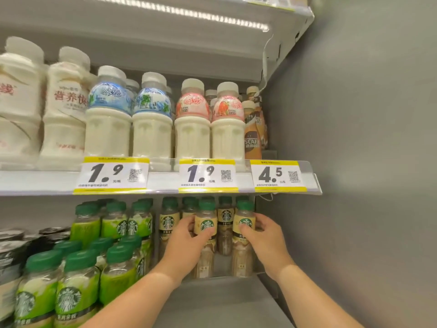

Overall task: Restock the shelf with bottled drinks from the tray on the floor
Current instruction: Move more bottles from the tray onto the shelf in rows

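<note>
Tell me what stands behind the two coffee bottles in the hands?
Behind the left hand's bottle and the right hand's bottle, more green-capped coffee bottles stand in rows. How many rows go back is hidden by the front bottles and the shelf above.

Bare lower shelf floor (227, 301) open in front, green bottles (78, 275) crowding left, grey wall (354, 162) (right side) close

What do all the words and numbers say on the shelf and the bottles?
"1.9" on the left price tag.
"1.9" on the middle price tag.
"4.5" on the right price tag.
"S.CAF", cut off, on the brown bottle.
"营养快" in red on a white bottle.
The small print on the tags, the QR codes and the green-capped bottles' labels are too blurred to read.
</note>
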A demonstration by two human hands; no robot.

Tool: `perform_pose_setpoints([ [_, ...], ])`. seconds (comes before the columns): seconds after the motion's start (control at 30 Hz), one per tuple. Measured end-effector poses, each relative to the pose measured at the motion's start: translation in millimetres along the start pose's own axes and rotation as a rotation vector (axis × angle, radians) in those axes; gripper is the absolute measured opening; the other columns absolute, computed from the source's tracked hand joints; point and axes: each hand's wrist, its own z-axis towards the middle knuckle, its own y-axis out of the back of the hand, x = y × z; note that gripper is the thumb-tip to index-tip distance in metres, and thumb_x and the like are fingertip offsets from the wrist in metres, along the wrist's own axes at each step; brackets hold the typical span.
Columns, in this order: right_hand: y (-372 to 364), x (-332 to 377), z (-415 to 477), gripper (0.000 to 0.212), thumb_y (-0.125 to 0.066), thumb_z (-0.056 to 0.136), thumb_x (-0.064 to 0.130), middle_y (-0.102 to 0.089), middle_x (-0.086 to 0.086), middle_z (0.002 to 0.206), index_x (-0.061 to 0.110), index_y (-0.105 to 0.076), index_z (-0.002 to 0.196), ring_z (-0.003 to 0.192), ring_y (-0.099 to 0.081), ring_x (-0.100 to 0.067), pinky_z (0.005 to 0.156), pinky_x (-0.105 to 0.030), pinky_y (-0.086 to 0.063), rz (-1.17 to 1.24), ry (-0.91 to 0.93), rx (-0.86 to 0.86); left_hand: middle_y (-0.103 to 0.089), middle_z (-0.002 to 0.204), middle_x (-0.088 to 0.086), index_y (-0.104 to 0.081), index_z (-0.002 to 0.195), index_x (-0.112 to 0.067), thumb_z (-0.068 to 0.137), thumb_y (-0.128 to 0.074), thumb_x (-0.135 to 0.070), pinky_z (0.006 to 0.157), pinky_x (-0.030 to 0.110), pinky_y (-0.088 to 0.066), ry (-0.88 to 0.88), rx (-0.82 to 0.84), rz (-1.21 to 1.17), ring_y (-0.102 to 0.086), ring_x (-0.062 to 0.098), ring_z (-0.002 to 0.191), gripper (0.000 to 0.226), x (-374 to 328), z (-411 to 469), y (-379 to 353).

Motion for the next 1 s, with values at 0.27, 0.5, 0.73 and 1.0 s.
perform_pose_setpoints([
  [0.27, -12.3, -14.5, 17.4, 0.032, -0.071, 0.085, 0.006, -0.074, 0.009, 0.105, 0.034, -0.068, 0.101, 0.089, -0.072, -0.005, 0.078, -0.025, -0.058, 0.019, -0.021, 0.063, -0.063, 0.111, -0.005, -0.065, 0.117, -0.025, 0.088, -0.067, -0.036, 0.096, 0.031, -0.049, -0.056, -0.07, 0.06, -0.059, 0.006, 0.1, 0.031, 22.3, 15.4, -26.5],
  [0.5, -12.8, -28.5, 13.0, 0.043, -0.074, 0.081, 0.005, -0.07, 0.012, 0.108, 0.041, -0.063, 0.101, 0.099, -0.066, -0.004, 0.081, -0.026, -0.057, 0.011, -0.003, 0.12, -0.056, 0.103, -0.011, -0.053, 0.104, -0.031, 0.088, -0.069, -0.037, 0.086, 0.026, -0.047, -0.139, -0.234, 0.237, -0.054, 0.007, 0.097, 0.023, 23.4, 11.1, -27.3],
  [0.73, -11.9, -34.5, 5.9, 0.045, -0.071, 0.083, 0.001, -0.072, 0.01, 0.105, 0.041, -0.063, 0.104, 0.086, -0.066, 0.008, 0.069, -0.012, -0.054, 0.0, 0.032, 0.117, -0.053, 0.121, -0.004, -0.055, 0.13, -0.014, 0.084, -0.071, -0.044, 0.089, 0.029, -0.049, -0.057, -0.286, 0.252, -0.059, 0.014, 0.101, 0.057, 22.3, 4.9, -25.4],
  [1.0, -3.6, -56.4, -10.1, 0.046, -0.079, 0.079, 0.017, -0.064, 0.016, 0.11, 0.037, -0.056, 0.113, 0.103, -0.06, -0.001, 0.088, -0.022, -0.049, -0.178, -0.014, 0.105, -0.057, 0.1, -0.005, -0.056, 0.115, -0.016, 0.072, -0.083, -0.043, 0.069, 0.021, -0.039, 0.151, -0.163, 0.42, -0.055, 0.012, 0.091, 0.057, 52.5, -28.9, -22.8],
])
